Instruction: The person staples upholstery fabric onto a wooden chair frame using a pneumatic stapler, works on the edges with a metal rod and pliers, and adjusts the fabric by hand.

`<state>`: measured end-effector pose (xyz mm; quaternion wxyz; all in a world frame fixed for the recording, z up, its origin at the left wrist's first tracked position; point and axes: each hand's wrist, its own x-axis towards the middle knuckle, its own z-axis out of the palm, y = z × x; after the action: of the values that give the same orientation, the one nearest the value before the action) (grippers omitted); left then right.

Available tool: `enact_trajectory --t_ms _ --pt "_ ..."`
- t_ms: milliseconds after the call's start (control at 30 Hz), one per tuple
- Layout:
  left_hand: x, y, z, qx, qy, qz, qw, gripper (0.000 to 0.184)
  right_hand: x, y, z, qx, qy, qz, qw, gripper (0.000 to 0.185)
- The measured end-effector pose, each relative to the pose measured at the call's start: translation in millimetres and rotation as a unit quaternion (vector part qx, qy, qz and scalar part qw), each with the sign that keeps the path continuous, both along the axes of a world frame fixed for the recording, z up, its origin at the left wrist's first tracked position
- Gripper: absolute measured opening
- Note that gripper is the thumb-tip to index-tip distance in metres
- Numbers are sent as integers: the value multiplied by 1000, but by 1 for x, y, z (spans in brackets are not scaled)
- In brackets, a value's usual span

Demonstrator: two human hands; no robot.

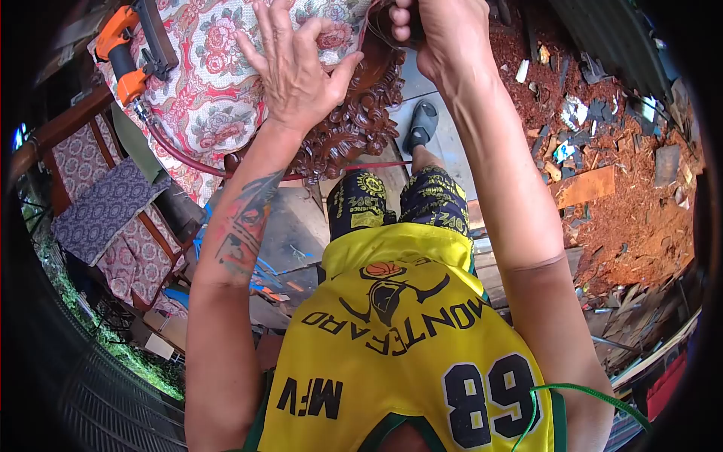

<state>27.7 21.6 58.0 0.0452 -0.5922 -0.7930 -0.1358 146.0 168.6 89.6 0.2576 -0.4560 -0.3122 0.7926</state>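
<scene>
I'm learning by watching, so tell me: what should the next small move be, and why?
Probably press the spread left hand down on the red-and-white floral fabric to steady it: the curled right hand is near the fabric's edge, by the glossy brown carved wood.

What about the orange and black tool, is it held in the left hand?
No, the orange and black tool lies on the flowered fabric, apart from the left hand with its spread fingers.

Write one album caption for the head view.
Left hand spread over red and white floral fabric, beside glossy carved brown wood.
</scene>
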Motion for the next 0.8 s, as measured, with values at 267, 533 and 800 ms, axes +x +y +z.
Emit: enact_trajectory --t_ms 267,533,800 --pt "-7 -7 -30 39 176 -18 983 9 -11 7 -8 -52 81 -55 994 15" --pt "-35 -6 -25 52 157 -100 981 14 36 7 4 37 59 -134 989 15" --pt "-63 -4 -26 102 187 -224 951 15 119 -82 -30 27 -67 -276 958 22"
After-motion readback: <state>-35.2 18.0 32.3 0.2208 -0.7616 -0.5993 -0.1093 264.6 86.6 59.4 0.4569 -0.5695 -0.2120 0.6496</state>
